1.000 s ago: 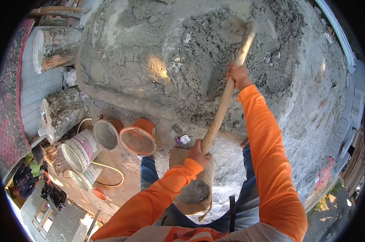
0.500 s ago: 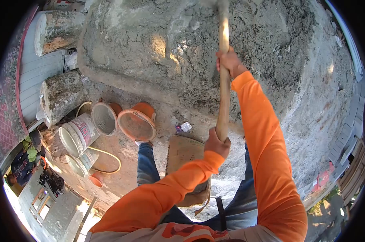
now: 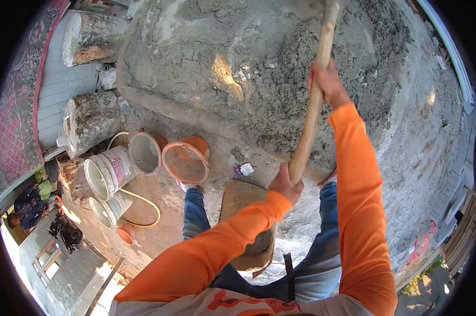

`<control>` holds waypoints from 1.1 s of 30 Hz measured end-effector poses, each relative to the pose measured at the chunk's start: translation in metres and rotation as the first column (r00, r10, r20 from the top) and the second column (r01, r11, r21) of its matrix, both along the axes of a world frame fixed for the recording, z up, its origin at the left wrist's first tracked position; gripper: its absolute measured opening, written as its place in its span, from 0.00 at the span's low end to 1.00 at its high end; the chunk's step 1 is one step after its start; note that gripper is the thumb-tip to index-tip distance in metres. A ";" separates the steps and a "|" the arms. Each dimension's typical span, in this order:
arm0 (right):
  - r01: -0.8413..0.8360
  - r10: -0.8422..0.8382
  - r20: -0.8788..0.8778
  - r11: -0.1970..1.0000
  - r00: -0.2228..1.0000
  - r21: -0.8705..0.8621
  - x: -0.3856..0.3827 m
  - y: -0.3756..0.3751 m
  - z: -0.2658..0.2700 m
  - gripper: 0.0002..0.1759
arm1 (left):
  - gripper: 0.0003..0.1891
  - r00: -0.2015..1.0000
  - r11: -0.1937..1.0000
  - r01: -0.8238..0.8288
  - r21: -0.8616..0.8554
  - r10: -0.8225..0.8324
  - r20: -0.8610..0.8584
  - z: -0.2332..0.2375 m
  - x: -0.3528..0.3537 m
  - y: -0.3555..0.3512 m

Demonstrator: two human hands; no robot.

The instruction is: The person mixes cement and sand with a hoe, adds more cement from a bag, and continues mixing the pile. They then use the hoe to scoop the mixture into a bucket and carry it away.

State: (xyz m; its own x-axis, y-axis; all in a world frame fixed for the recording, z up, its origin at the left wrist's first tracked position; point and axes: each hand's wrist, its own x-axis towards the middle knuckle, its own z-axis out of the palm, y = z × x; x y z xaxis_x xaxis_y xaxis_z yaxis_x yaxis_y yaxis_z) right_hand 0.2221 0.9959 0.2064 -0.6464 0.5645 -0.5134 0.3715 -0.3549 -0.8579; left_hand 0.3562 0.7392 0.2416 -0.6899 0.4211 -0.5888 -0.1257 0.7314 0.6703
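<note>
A long wooden tool handle (image 3: 313, 108) slants across the wet mortar, its head hidden beyond the top edge. My left hand (image 3: 286, 184) is wrapped around its near end, close to my body. Farther up the shaft, my right hand (image 3: 328, 84) is closed around it. Grey wet mortar (image 3: 182, 58) spreads under the handle, smooth toward the left and lumpy around the right hand. Between my legs stands an open paper sack (image 3: 243, 197), below my left hand.
Left of my feet are an orange bucket (image 3: 200, 146), a grey-lined bucket (image 3: 145, 152), a white pail (image 3: 102, 171) and a yellow hose (image 3: 143, 199). Log sections (image 3: 98, 118) lie along the mortar's left side. A person (image 3: 30, 208) is at the far left.
The handle's far end and my right hand have swung right, so the shaft leans more. My left hand keeps nearly the same place. The view has shifted slightly.
</note>
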 end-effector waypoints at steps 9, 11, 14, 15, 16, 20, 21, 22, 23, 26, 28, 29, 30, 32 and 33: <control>-0.340 0.412 0.110 0.853 0.905 -0.397 0.024 -0.008 -0.058 0.13 | 0.31 0.784 0.891 -0.447 -0.077 0.432 0.445 0.032 0.088 0.083; -0.286 0.372 0.133 0.859 0.919 -0.424 0.074 0.006 -0.020 0.15 | 0.33 0.781 0.968 -0.235 -0.086 0.241 0.576 0.061 0.132 0.085; -0.279 0.401 0.247 0.867 0.882 -0.412 0.170 0.031 0.054 0.23 | 0.28 0.745 0.977 -0.174 0.122 0.049 0.666 0.110 0.253 0.103; -0.295 0.387 0.264 0.897 0.883 -0.329 0.198 0.034 0.076 0.26 | 0.25 0.739 0.955 -0.158 0.250 -0.054 0.671 0.120 0.273 0.111; -0.314 0.379 0.281 0.916 0.882 -0.252 0.215 0.037 0.091 0.30 | 0.27 0.727 0.947 -0.109 0.303 -0.132 0.674 0.129 0.294 0.109; -0.137 0.143 0.292 0.990 0.946 -0.041 0.212 0.051 0.110 0.30 | 0.36 0.734 0.985 0.063 0.161 -0.155 0.661 0.147 0.240 0.102; -0.112 0.114 0.263 0.993 0.958 -0.023 0.194 0.062 0.100 0.25 | 0.34 0.789 0.975 0.039 0.220 -0.165 0.592 0.107 0.231 0.099; -0.089 0.087 0.231 0.996 0.969 -0.004 0.166 0.076 0.088 0.20 | 0.32 0.770 0.988 0.002 0.156 -0.101 0.631 0.096 0.175 0.108; -0.022 0.016 0.191 0.999 0.982 0.026 0.135 0.089 0.070 0.19 | 0.31 0.848 0.995 -0.024 0.096 -0.030 0.530 0.081 0.127 0.119; 0.101 -0.119 0.117 0.984 0.986 0.149 0.033 0.129 0.001 0.18 | 0.19 0.995 0.988 -0.036 0.153 0.021 0.099 -0.030 0.021 0.137; 0.132 -0.152 0.115 0.977 0.982 0.165 -0.004 0.132 -0.034 0.16 | 0.13 0.948 0.984 -0.101 0.147 0.050 0.313 -0.048 -0.042 0.133; 0.071 -0.124 0.303 0.981 0.945 0.179 -0.014 0.121 -0.048 0.18 | 0.13 0.949 0.986 -0.098 0.134 0.051 0.312 -0.049 -0.047 0.119; 0.003 -0.087 0.492 0.985 0.866 0.170 -0.017 0.100 -0.061 0.19 | 0.12 0.898 0.988 -0.127 0.085 0.078 0.433 -0.041 -0.045 0.097; -0.044 -0.043 0.573 0.990 0.819 0.136 0.015 0.038 -0.084 0.23 | 0.12 0.774 0.981 -0.194 -0.005 0.156 0.613 -0.021 -0.016 0.045; -0.083 -0.054 0.632 0.979 0.773 0.185 0.036 0.004 -0.098 0.31 | 0.12 0.728 0.972 -0.228 -0.047 0.202 0.655 -0.015 0.003 0.007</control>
